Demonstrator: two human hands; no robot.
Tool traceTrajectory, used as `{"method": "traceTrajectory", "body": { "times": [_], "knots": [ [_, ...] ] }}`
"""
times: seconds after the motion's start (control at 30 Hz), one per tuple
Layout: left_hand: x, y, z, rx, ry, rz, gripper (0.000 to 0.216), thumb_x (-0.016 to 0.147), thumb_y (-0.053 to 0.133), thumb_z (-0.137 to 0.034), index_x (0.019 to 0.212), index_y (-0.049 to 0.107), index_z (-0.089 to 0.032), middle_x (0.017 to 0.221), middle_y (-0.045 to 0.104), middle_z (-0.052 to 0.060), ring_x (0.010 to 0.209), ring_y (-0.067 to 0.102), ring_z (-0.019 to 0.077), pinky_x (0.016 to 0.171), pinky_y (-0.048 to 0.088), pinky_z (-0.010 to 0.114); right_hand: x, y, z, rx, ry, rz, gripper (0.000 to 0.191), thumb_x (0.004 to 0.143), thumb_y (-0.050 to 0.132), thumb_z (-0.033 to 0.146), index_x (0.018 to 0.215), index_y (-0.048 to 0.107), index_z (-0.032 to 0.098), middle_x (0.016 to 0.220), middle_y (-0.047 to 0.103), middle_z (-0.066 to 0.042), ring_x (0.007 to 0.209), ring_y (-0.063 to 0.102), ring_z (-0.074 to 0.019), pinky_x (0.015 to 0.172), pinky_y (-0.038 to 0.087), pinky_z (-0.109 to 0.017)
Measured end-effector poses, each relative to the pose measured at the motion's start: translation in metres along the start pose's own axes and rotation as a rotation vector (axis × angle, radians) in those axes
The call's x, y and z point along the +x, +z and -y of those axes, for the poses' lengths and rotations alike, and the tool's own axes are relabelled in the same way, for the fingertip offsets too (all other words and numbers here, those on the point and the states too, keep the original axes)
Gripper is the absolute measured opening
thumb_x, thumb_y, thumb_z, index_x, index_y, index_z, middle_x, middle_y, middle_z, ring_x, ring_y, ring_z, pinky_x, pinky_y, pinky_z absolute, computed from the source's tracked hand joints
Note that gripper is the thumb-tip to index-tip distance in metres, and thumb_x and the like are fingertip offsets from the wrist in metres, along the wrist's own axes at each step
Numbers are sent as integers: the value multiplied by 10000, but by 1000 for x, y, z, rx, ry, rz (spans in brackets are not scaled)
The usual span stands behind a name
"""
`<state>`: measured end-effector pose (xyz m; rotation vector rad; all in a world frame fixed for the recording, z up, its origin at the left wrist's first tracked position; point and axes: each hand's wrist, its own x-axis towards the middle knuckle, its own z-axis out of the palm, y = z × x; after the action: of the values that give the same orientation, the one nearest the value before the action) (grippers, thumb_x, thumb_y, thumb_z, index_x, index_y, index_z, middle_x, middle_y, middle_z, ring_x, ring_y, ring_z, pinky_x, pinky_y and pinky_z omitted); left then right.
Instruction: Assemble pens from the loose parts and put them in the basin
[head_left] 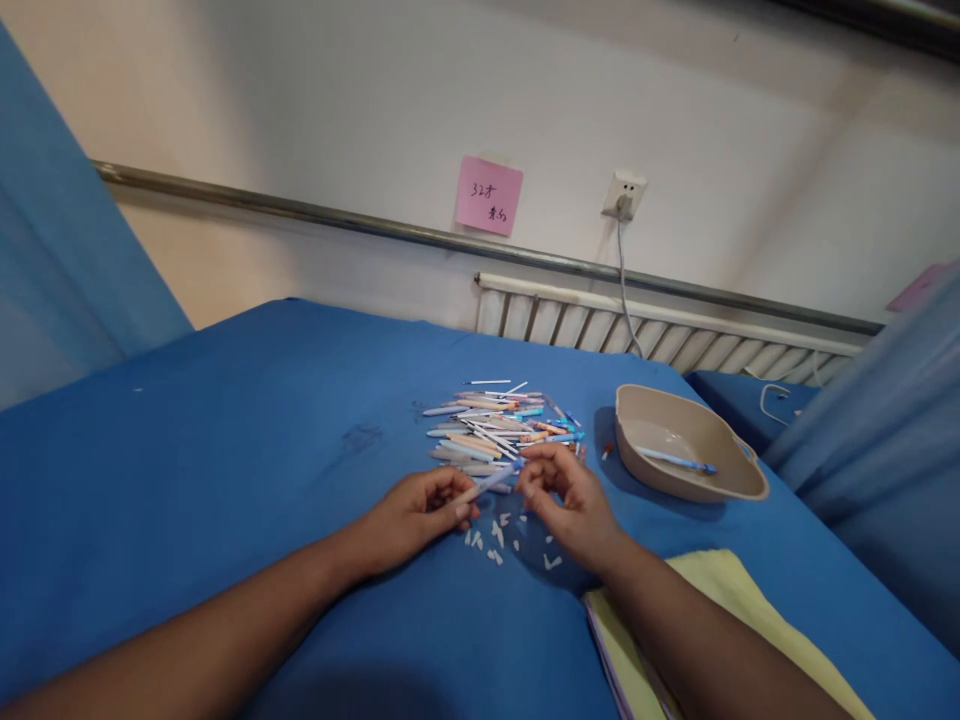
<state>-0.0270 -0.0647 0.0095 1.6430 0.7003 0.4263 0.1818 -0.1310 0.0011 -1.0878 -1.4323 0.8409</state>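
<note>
A pale pen (pixel 491 482) with a blue end slants up to the right between my two hands. My left hand (pixel 424 515) is closed around its lower end, the thumb along the near side. At the blue upper end, the curled fingers of my right hand (pixel 566 500) pinch the pen, though the exact contact is partly hidden. Just behind both hands lies a loose pile of pens and thin white refills (pixel 487 425), in grey, orange, white and blue. Small white scraps (pixel 497 535) are scattered on the blue cloth below the hands.
A beige plastic basin (pixel 652 410) with one blue-and-white pen (pixel 675 459) in it stands to the right. Yellow folded cloth or paper (pixel 720 590) lies under my right forearm. The blue-covered surface (pixel 225 420) reaches toward a wall with a radiator (pixel 570 322) and a plugged-in socket (pixel 624 195).
</note>
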Motion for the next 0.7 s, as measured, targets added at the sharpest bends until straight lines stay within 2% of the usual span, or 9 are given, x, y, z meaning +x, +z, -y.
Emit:
{"method": "traceTrajectory", "body": {
  "times": [0.07,0.17,0.3,0.4,0.5,0.6,0.7],
  "knots": [
    [2,-2,1,-75,-11,-15,259,808,586,-406,888,573,-160,838,592,13,729,534,132,704,416,261,6,-17,2,-18,6,-67,185,805,548,266,976,530,196,756,580,11,584,533,-104,558,433,-229],
    [4,-5,2,-112,-19,-25,242,828,568,-388,881,564,-152,835,581,15,677,519,114,660,407,248,13,-42,2,-94,73,-109,121,799,530,272,875,561,183,684,580,18,546,523,-104,527,418,-222],
    [6,-8,1,-129,-22,-64,231,857,530,-378,891,573,-153,816,566,9,631,494,99,614,390,234,15,-59,0,-263,166,32,100,788,511,203,850,585,176,677,620,13,582,553,-112,541,405,-213],
    [6,-8,0,-159,-37,-99,220,859,526,-363,921,583,-161,795,552,1,602,473,92,589,384,229,12,-56,1,-472,154,202,91,795,528,189,822,615,178,699,639,4,603,554,-114,550,390,-210],
    [6,-8,-1,-192,-42,-111,218,846,539,-351,946,591,-165,778,545,-2,581,458,89,571,379,225,9,-48,2,-682,58,342,102,793,559,171,846,645,184,763,645,-13,667,557,-120,601,390,-213],
    [6,-8,-2,-183,-58,-120,225,832,554,-357,903,614,-152,761,548,3,587,461,91,571,376,223,7,-40,3,-795,-5,414,180,772,575,134,930,644,187,856,645,-33,765,567,-137,689,399,-226],
    [6,-8,-2,-183,-86,-123,229,819,566,-348,916,631,-151,745,555,2,585,469,97,570,382,229,6,-36,1,-853,-14,445,181,774,582,143,941,639,186,864,641,-39,794,565,-149,717,394,-235]
  ]
}}
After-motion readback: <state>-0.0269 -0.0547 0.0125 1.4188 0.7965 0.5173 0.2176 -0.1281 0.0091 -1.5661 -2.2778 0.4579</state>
